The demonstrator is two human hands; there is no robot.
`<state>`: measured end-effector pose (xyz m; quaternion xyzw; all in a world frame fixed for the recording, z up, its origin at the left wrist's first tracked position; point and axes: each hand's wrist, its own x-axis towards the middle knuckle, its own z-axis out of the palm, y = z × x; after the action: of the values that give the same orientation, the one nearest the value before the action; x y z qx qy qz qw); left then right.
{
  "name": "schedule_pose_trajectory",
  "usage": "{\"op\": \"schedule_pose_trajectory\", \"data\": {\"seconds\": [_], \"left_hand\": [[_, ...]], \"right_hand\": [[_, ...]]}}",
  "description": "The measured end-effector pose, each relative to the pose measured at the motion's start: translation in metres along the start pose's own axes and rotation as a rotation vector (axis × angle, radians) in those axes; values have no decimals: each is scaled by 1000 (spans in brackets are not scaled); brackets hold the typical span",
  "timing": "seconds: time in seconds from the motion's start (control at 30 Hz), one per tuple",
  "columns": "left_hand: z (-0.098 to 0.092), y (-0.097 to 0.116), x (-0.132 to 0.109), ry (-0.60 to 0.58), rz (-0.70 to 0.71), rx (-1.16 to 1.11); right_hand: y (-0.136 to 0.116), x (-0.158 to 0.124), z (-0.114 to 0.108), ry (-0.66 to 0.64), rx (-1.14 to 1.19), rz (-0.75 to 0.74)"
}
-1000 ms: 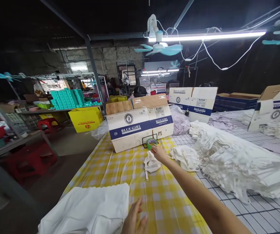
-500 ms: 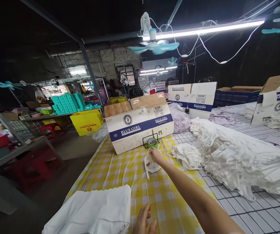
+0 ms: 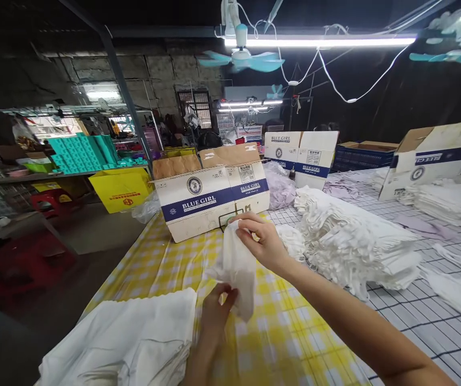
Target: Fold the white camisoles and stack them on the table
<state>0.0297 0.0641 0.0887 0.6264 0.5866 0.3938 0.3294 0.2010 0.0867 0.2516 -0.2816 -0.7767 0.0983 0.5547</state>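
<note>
A thin white cloth piece (image 3: 236, 262) hangs upright above the yellow checked tablecloth (image 3: 182, 262). My right hand (image 3: 263, 240) pinches its top edge between thumb and fingers. Lower down, my left hand (image 3: 216, 308) has its thumb and fingertips closed on the cloth's left lower part. A stack of folded white fabric (image 3: 121, 332) lies to the left of my left hand. Behind my right hand is a black wire stand (image 3: 223, 221), mostly covered by the hand and cloth; only a sliver of green shows there.
A BLUE GIRL carton (image 3: 210, 201) stands behind my hands, with another carton (image 3: 300, 155) farther back. White garments (image 3: 347, 241) are heaped on the right over a grid-patterned cloth (image 3: 407, 316). A yellow box (image 3: 121, 190) and red stools (image 3: 51, 201) stand left of the table.
My right hand has lifted the white cloth from beside the green tape roll. My left hand has come up from the bottom edge and closed on it. The view has shifted right.
</note>
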Motion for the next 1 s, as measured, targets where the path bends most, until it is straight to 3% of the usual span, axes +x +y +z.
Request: {"op": "schedule_pose_trajectory", "data": {"seconds": [0.13,0.23,0.33,0.4,0.5,0.63,0.77,0.9,1.0], "left_hand": [[-10,8,-22,-11,78,-247],[-28,6,-30,-26,-12,-475],[-38,9,-31,-100,-99,-556],[-33,14,-30,-204,-113,-540],[-13,21,-27,-365,-117,-509],[11,32,-28,-438,3,-437],[1,44,-25,-384,73,-317],[-25,53,-6,-220,39,-251],[-48,64,5,-121,73,-245]], "right_hand": [[1,-14,-30,119,-55,44],[20,-28,-47,215,-93,127],[26,-38,-51,212,-109,186],[17,-43,-48,138,-98,177],[-10,-50,-38,-90,-53,73],[-37,-60,-32,-361,-94,-96],[-22,-65,-48,-356,-220,-124],[18,-66,-74,-270,-448,-94],[33,-70,-89,-237,-554,-69]]}}
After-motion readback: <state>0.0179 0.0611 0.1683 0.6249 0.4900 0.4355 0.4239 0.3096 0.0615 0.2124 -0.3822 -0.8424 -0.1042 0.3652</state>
